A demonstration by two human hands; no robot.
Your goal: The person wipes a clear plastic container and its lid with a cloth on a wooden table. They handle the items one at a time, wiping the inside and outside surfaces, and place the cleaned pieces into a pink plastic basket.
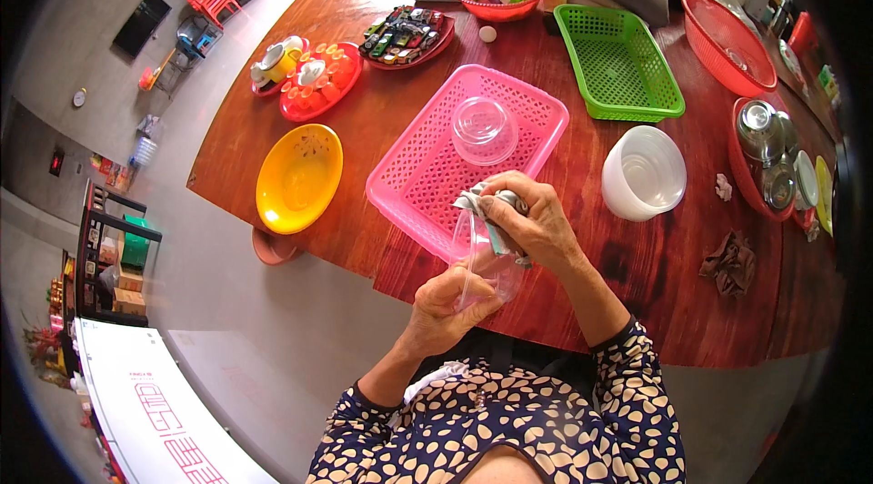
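Left hand (447, 295) gripping clear cup (486, 261); right hand (532, 222) — clutching grey cloth (475, 202), inside it

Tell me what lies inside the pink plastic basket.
One clear plastic cup sits upside down in the pink plastic basket. The right hand and grey cloth cover its near corner.

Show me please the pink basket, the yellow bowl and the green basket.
pink basket (414, 176): head view, bare mesh floor.
yellow bowl (298, 177): head view, inside middle.
green basket (618, 65): head view, mesh floor.
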